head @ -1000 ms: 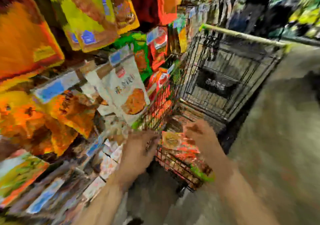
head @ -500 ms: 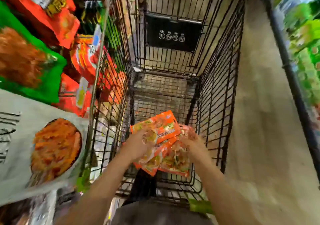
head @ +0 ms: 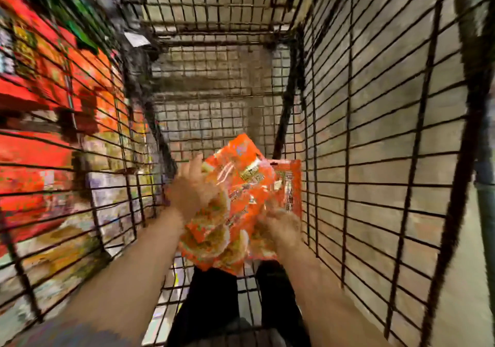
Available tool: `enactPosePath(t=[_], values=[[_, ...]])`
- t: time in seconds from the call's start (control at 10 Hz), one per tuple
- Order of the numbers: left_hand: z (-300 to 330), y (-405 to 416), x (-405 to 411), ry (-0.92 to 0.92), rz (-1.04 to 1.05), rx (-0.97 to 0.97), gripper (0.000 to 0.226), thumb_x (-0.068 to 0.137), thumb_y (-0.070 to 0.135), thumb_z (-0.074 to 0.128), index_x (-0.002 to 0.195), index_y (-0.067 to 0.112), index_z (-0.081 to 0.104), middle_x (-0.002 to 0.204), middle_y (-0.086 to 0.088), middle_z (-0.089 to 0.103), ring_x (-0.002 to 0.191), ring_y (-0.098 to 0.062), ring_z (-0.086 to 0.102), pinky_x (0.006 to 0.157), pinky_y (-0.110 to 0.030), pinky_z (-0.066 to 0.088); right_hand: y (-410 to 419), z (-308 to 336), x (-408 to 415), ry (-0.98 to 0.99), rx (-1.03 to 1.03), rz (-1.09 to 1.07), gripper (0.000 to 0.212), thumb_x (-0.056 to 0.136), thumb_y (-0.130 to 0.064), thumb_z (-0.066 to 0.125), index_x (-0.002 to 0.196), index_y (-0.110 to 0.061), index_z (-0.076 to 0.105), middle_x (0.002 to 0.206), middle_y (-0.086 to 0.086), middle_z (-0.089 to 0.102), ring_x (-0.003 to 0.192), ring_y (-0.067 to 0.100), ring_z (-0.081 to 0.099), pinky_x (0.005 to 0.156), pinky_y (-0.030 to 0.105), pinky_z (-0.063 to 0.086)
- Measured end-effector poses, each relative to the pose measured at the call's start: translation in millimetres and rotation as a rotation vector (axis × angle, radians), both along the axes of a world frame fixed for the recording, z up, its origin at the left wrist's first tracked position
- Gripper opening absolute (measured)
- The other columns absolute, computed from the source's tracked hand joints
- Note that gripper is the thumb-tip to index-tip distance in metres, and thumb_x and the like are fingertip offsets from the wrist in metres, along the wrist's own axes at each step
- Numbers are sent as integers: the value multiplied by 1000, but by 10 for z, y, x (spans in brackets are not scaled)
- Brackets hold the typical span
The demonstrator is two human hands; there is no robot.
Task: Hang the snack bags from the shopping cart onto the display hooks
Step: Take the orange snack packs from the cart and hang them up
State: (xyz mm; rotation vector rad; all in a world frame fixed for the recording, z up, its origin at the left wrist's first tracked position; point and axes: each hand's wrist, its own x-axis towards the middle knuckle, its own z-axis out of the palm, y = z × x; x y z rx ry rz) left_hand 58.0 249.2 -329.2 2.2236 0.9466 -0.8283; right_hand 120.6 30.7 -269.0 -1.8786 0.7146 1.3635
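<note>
Gripped between the left hand (head: 191, 188) and right hand (head: 281, 226), a bunch of orange snack bags (head: 241, 199) is held inside the wire shopping cart (head: 375, 132).

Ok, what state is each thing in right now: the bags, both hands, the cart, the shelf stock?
Snack bags: orange bunch, held between both hands inside the cart, not yet hung.
Left hand: grips the bunch's left side.
Right hand: grips the bunch's lower right side.
Cart: floor ahead of the bunch bare.
Shelf packets: left of cart, blurred.
</note>
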Motion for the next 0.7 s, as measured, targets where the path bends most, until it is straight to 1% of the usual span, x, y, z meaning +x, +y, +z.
enactPosePath(t=[0.1,0.2,0.3,0.4,0.5,0.6,0.7], values=[[335,-224,-90,-20,37,49,92,69,71,52,139,12,44,127,-17,59,102,-36,62,81,-43,49,270,226,-32,16,57,-135,67,64,-22,72,128,-12,56,100,10,70,83,22,69,73,35,58],[571,-340,-186,-187,-48,109,96,72,71,44,141,6,41,126,-22,57,106,-39,59,88,-47,48,325,146,-56,-31,130,-218,39,78,-2,69,113,-13,56,79,7,70,62,11,68,72,30,56],[464,-319,-247,-180,12,127,112,64,88,33,146,11,38,140,-26,43,125,-46,44,102,-56,35,230,55,-62,21,174,-128,63,64,-23,78,122,-24,55,94,2,75,89,23,71,94,48,51],[383,-283,-278,-174,-12,111,127,58,97,19,148,9,29,153,-26,25,140,-46,25,111,-61,25,229,139,12,99,155,-135,45,72,-12,74,114,-6,61,100,11,72,84,25,69,82,38,57],[443,-365,-372,-88,-80,65,126,54,94,25,153,17,18,159,-15,18,143,-39,22,113,-58,21,251,173,31,125,197,-208,41,64,2,71,104,1,61,84,14,65,71,28,68,56,25,53],[543,-596,-463,-32,-51,71,117,57,86,32,150,15,28,153,-17,30,137,-38,35,108,-54,33,283,127,5,29,102,-258,31,65,-2,72,94,-5,60,81,13,66,79,31,65,68,32,53],[616,-820,-445,-68,109,94,100,66,78,49,145,19,38,139,-15,47,122,-36,49,96,-44,44,256,106,-1,-92,97,-141,68,59,-24,76,123,-12,57,108,12,70,107,34,63,93,44,51]])
